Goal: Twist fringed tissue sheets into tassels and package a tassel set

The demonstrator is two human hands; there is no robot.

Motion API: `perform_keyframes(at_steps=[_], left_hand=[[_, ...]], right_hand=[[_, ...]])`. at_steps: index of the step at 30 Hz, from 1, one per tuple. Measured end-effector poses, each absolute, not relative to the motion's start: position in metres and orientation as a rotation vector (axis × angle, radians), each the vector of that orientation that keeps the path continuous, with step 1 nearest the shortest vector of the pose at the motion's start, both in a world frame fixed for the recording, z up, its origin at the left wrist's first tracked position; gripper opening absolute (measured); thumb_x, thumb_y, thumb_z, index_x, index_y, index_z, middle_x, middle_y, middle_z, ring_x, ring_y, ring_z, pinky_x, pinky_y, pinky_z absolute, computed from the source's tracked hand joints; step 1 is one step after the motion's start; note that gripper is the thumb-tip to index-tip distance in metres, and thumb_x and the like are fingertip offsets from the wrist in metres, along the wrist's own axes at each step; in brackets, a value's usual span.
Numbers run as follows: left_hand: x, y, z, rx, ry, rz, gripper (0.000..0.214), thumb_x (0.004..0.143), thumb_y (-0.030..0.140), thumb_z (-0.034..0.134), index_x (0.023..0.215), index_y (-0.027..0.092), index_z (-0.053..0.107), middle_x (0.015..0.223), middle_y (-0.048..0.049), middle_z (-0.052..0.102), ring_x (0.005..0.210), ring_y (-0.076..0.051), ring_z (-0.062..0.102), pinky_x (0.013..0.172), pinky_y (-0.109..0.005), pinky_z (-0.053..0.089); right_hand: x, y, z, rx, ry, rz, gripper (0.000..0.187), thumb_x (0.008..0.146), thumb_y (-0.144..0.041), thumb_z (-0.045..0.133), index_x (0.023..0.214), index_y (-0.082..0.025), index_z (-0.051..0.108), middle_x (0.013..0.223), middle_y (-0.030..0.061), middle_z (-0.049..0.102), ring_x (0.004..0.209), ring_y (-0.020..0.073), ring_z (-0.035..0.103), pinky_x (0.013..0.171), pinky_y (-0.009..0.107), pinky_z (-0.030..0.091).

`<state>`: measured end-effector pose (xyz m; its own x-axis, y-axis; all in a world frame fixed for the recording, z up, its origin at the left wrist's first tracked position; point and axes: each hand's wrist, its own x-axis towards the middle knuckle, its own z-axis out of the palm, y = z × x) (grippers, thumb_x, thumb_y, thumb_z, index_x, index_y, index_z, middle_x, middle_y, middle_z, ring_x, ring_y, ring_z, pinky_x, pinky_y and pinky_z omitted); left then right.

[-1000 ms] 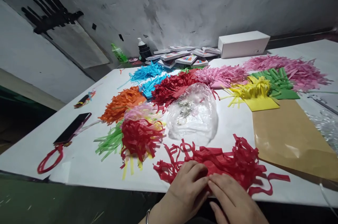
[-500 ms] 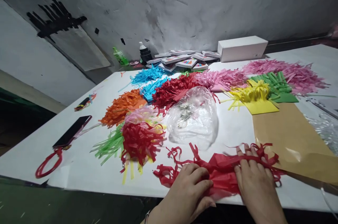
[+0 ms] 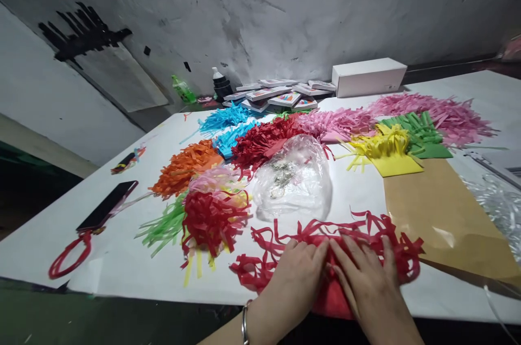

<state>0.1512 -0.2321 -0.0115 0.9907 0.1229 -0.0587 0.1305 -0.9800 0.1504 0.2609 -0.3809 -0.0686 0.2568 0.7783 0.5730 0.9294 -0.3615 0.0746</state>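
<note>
A sheet of red fringed tissue paper (image 3: 334,297) lies along the front edge of the table, its cut strips spreading out to both sides and away from me. My left hand (image 3: 296,274) is closed on its middle part, the fingers curled in and pressed onto the paper. Right beside it, my right hand (image 3: 368,277) lies over the sheet with fingers stretched and apart. The fingertips of both hands nearly meet at the sheet's far edge. Just beyond sits a clear plastic bag (image 3: 299,193) with small metallic bits inside.
Tassel bunches stand beyond: red (image 3: 215,220), orange (image 3: 187,166), blue (image 3: 228,117), pink (image 3: 435,114) and yellow (image 3: 396,158). A brown paper sheet (image 3: 439,220) lies right, a phone (image 3: 108,206) left. Flat boxes (image 3: 280,96) and a white box (image 3: 368,78) line the wall.
My right hand has slid left, close to my left hand. Both hands have come together at the middle of the red paper, whose strips now spread more beyond my fingers.
</note>
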Motion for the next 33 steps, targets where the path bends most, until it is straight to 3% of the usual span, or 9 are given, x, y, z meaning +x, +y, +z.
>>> perform_keyframes(at_steps=[2,8,12,16,20,23,26,29,33], left_hand=[[0.156,-0.223,-0.01,2.976,0.485,-0.127,0.043,0.097,0.02,0.055,0.139,0.01,0.049,0.089,-0.0108,0.077,0.08,-0.029,0.073,0.08,-0.043,0.052],[0.137,-0.173,-0.001,2.94,0.993,-0.072,0.026,0.1,0.024,0.048,0.119,0.014,0.062,0.08,-0.0111,0.076,0.074,-0.03,0.073,0.066,-0.036,0.052],[0.128,-0.181,0.002,2.896,0.546,0.283,0.028,0.095,0.015,0.052,0.121,0.019,0.063,0.104,-0.0109,0.072,0.096,-0.025,0.067,0.083,-0.036,0.053],[0.14,-0.219,0.0,2.869,0.006,0.178,0.03,0.093,0.012,0.057,0.121,0.022,0.062,0.117,-0.0052,0.072,0.102,-0.023,0.064,0.093,-0.037,0.052],[0.161,-0.219,-0.006,2.993,0.228,0.082,0.039,0.093,0.027,0.065,0.13,0.016,0.06,0.136,-0.0143,0.064,0.115,-0.031,0.063,0.095,-0.043,0.053],[0.167,-0.188,-0.006,3.027,0.573,0.073,0.04,0.092,0.027,0.066,0.126,0.007,0.061,0.124,-0.0247,0.067,0.103,-0.036,0.068,0.085,-0.048,0.056],[0.156,-0.16,0.0,3.028,0.822,0.086,0.032,0.096,0.02,0.057,0.123,0.003,0.061,0.114,-0.0254,0.069,0.097,-0.036,0.069,0.081,-0.049,0.056],[0.133,-0.161,0.002,3.01,0.828,0.328,0.029,0.098,0.02,0.052,0.124,0.01,0.061,0.128,-0.0228,0.063,0.114,-0.037,0.061,0.093,-0.055,0.052],[0.105,-0.199,-0.01,2.929,0.268,0.531,0.048,0.096,0.046,0.059,0.135,0.018,0.055,0.143,-0.0179,0.057,0.128,-0.035,0.052,0.103,-0.054,0.047]], right_hand=[[0.259,-0.379,-0.076,-2.238,-1.624,-0.769,0.034,0.1,-0.03,0.046,0.125,-0.02,0.065,0.122,0.0096,0.072,0.113,0.0322,0.064,0.116,0.067,0.009],[0.259,-0.388,-0.096,-2.33,-1.589,-0.83,0.04,0.099,-0.033,0.043,0.127,-0.015,0.064,0.127,0.0173,0.068,0.121,0.0358,0.06,0.113,0.071,0.014],[0.259,-0.389,-0.1,-2.33,-1.592,-0.857,0.04,0.098,-0.032,0.042,0.129,-0.017,0.063,0.13,0.0173,0.067,0.121,0.0352,0.06,0.112,0.073,0.014],[0.258,-0.388,-0.1,-2.335,-1.602,-0.861,0.04,0.098,-0.028,0.04,0.128,-0.016,0.062,0.133,0.0186,0.064,0.121,0.0346,0.061,0.112,0.074,0.012],[0.255,-0.388,-0.095,-2.346,-1.578,-0.837,0.042,0.099,-0.03,0.039,0.133,-0.016,0.059,0.138,0.0183,0.061,0.122,0.0351,0.06,0.111,0.075,0.014],[0.253,-0.387,-0.09,-2.342,-1.549,-0.806,0.043,0.102,-0.035,0.038,0.134,-0.015,0.059,0.14,0.0176,0.06,0.122,0.0346,0.06,0.112,0.075,0.014],[0.252,-0.387,-0.089,-2.348,-1.52,-0.775,0.044,0.102,-0.035,0.035,0.133,-0.015,0.06,0.14,0.0178,0.06,0.123,0.0343,0.06,0.112,0.075,0.013],[0.253,-0.387,-0.093,-2.34,-1.536,-0.787,0.045,0.102,-0.036,0.037,0.134,-0.015,0.059,0.141,0.0179,0.059,0.124,0.035,0.059,0.113,0.074,0.011],[0.254,-0.387,-0.099,-2.355,-1.529,-0.776,0.044,0.102,-0.034,0.036,0.135,-0.016,0.059,0.144,0.0173,0.056,0.122,0.0336,0.061,0.114,0.074,0.008]])
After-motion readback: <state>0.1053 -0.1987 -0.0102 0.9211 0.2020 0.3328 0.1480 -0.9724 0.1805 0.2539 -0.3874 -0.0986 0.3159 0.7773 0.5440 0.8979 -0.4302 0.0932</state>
